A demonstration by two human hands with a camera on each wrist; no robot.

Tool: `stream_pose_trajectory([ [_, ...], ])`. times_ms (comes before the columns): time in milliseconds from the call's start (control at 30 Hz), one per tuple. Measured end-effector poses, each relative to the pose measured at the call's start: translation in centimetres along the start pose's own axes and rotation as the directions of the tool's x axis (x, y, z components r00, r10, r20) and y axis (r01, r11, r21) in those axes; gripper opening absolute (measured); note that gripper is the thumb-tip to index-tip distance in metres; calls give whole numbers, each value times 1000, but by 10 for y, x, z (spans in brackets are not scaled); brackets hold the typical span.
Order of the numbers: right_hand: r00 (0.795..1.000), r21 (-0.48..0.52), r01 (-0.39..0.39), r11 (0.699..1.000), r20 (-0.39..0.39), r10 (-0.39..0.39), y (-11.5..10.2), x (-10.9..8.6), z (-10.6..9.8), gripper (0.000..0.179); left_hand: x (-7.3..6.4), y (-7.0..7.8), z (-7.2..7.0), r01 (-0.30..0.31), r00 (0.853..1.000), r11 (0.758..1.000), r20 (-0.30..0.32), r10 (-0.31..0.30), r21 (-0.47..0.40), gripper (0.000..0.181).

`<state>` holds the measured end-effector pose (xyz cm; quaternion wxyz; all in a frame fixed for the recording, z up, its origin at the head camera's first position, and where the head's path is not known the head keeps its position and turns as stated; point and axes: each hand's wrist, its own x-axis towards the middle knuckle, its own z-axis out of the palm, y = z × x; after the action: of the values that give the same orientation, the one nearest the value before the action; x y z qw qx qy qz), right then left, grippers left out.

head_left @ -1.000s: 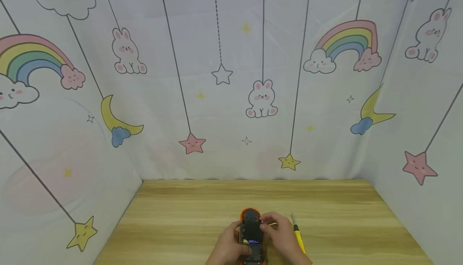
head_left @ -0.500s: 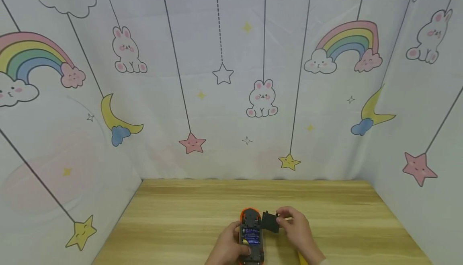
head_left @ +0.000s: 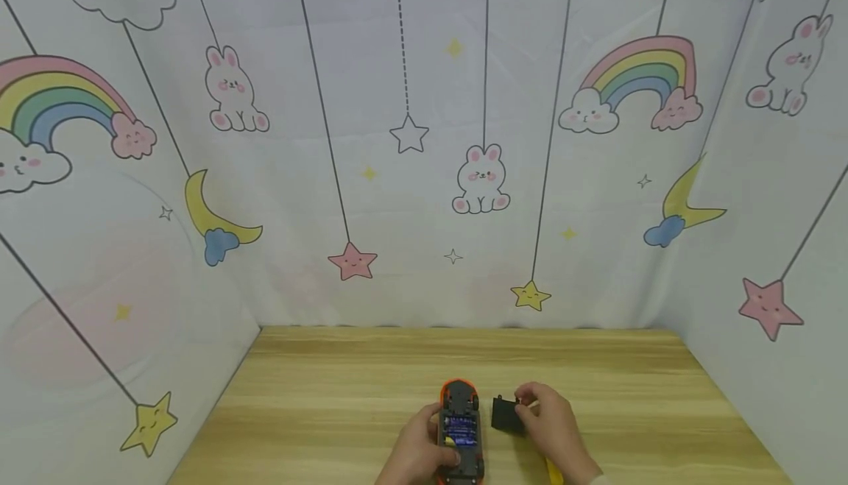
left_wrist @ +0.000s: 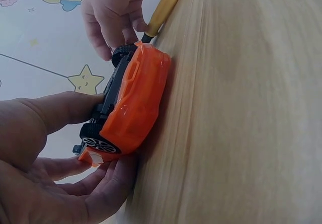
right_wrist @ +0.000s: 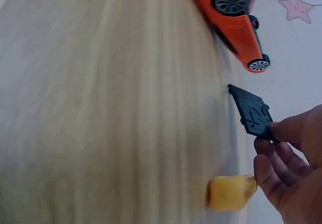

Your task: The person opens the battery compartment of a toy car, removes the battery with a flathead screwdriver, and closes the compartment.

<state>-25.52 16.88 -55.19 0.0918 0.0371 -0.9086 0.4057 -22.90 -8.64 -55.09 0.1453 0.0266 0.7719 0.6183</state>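
An orange toy car [head_left: 460, 397] lies upside down with its black underside up. My left hand [head_left: 417, 450] grips it near the rear end, the thumb pressed on the underside. Blue batteries [head_left: 461, 430] show in its uncovered battery compartment, beside a bit of yellow. To the right of the car, my right hand [head_left: 551, 420] pinches a black battery cover [head_left: 507, 416] by its edge, apart from the car. In the right wrist view the ribbed side of that cover [right_wrist: 252, 112] shows, close over the table.
A yellow-handled screwdriver [head_left: 553, 473] lies on the wooden table [head_left: 318, 404], mostly hidden under the right forearm. Its handle [right_wrist: 229, 193] is near the right fingers in the right wrist view. A printed curtain [head_left: 411, 220] stands behind the table.
My right hand has lifted the black battery cover off the car and carried it right, baring the batteries. The left hand keeps its grip on the car.
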Motion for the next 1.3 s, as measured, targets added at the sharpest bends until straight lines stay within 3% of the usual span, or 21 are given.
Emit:
stream_pose_trajectory([
  [100, 997, -144, 65, 987, -17, -69, 2, -1, 5, 15, 0, 1, 0, 10, 1000, 1000, -6, -10, 8, 88],
  [200, 990, -269, 118, 956, -43, -134, 2, -3, 10, 14, 1, 1, 0, 29, 1000, 1000, -3, -29, 1, 88],
  [400, 976, -348, 164, 923, -80, -203, 1, -3, 14, 14, 0, -1, 3, 50, 999, 999, -1, -50, -10, 86],
  [633, 995, -286, 64, 956, -53, -82, 3, -2, 10, 11, -1, -2, 5, 58, 998, 998, 6, -58, -28, 86],
  [933, 997, -250, 16, 968, -71, -35, 2, 0, 0, 9, 0, 0, 1, 54, 999, 998, 9, -53, -33, 88],
  [1167, 996, -211, -87, 974, 11, 92, 7, -3, -13, 26, 1, -1, 1, 45, 999, 999, 12, -45, -28, 88],
  [1300, 991, -223, -111, 968, 47, 124, 9, -6, -20, 38, 2, -2, 1, 12, 1000, 1000, -1, -12, 3, 88],
])
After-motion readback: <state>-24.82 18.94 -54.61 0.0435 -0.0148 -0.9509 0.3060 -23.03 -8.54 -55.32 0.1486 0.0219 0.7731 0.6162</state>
